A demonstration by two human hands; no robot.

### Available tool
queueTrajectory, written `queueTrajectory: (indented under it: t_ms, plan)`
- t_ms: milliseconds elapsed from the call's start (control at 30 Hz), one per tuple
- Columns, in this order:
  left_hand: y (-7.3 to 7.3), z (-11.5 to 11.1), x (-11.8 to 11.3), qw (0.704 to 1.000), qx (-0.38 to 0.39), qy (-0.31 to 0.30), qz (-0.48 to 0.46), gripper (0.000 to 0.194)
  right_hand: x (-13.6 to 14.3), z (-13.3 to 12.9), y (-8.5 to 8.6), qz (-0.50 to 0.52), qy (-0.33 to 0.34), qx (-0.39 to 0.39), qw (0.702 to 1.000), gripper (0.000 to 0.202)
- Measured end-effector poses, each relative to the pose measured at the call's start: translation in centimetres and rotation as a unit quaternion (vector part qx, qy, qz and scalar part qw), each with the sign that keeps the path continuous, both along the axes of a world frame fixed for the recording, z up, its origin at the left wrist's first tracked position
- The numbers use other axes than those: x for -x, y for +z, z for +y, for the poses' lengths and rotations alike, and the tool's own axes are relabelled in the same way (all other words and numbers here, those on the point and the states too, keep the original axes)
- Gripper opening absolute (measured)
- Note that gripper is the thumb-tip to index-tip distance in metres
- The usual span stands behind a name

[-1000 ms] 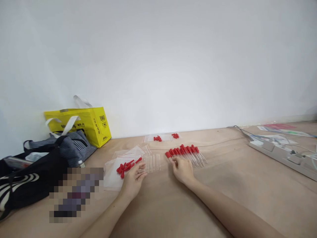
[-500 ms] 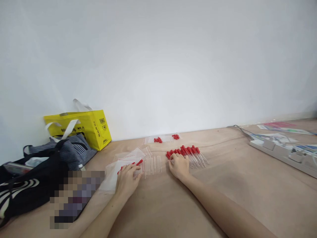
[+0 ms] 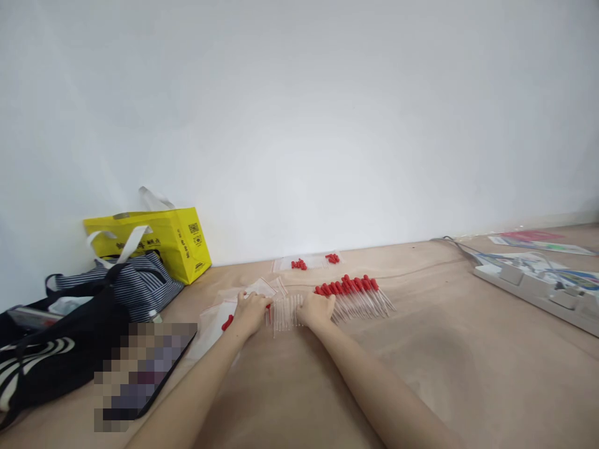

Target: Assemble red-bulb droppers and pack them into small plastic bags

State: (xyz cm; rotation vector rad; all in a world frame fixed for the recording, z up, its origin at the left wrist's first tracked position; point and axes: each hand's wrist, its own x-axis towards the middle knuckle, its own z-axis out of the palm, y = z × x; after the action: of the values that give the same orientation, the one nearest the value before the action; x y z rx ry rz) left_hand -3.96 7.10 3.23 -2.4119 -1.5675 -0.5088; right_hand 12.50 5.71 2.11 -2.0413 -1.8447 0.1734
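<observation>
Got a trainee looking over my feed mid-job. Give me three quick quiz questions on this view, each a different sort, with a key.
1. Which is nearest the right hand? A) power strip B) black bag C) clear tubes
2. True or false: the left hand is farther than the right hand from the red-topped droppers.
3. Fill in the colour: the tall bag behind the striped bag is ____.

Key: 1 C; 2 true; 3 yellow.
</observation>
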Motion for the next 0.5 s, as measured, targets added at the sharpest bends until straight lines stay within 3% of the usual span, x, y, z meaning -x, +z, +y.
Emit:
queueTrajectory:
  t_ms: [267,433,500]
  plan:
    - [0.7,-2.8,-1.8,0.991,-0.014,-0.029,-0.133,0.025,0.5,-0.2,0.3,0.013,0.008,0.007,1.0,0.024]
    - [-1.3,-6.9,-4.2,0.975,0.029,-0.068,-0.21,0.012,-2.3,-1.6,0.6,0.002,0.02,-0.015,1.0,0.029]
    - [-2.1,-8.6,-5.1,0.959,0.101,-0.108,-0.242,0.009,-4.3,-2.6,0.2,0.008,0.04,-0.036,0.999,0.028]
